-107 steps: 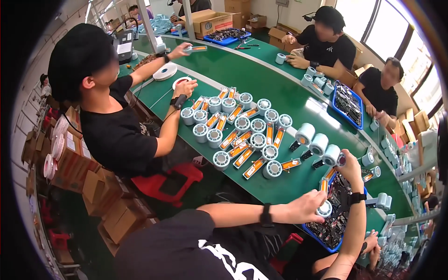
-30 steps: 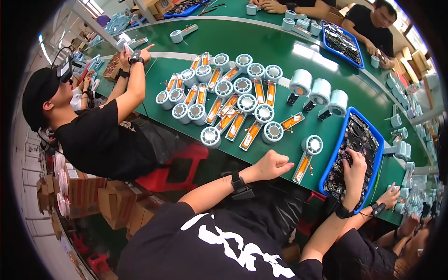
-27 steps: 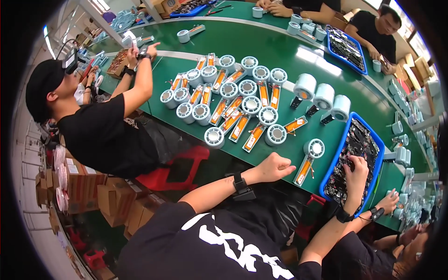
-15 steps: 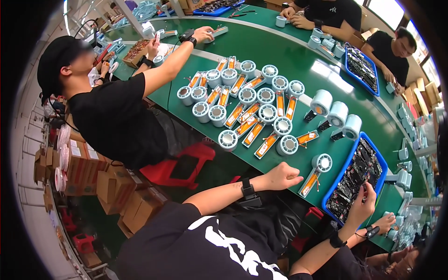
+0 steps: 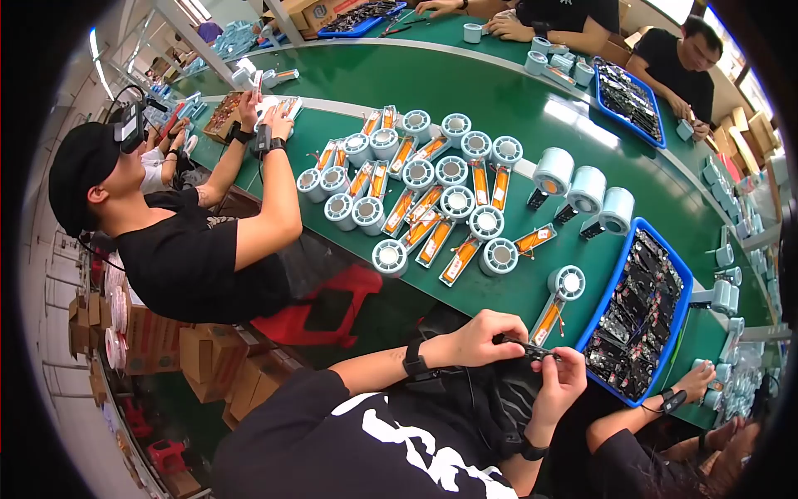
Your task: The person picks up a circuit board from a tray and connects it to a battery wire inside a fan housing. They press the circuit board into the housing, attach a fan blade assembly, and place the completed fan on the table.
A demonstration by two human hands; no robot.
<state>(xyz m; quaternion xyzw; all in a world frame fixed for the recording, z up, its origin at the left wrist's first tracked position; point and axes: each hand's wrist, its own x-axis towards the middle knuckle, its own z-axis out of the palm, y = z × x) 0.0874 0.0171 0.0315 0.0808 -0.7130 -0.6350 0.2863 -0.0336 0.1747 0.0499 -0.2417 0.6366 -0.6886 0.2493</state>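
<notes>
right hand (image 5: 557,392) withdrawn, black parts (image 5: 642,312) in tray (image 5: 687,285)

Wide fisheye view, brightly lit overall; daylight from window (image 5: 736,51) at upper right, strip light (image 5: 100,65) at upper left. Green surface (image 5: 399,73): white glare patch (image 5: 582,123) right of upper centre. Floor (image 5: 187,416): dim, shadowed. Straight edges bowed, corners black, rim soft. Centre fairly sharp; dark part (image 5: 536,351) between hands (image 5: 490,339) low in contrast, fine detail unclear.
</notes>
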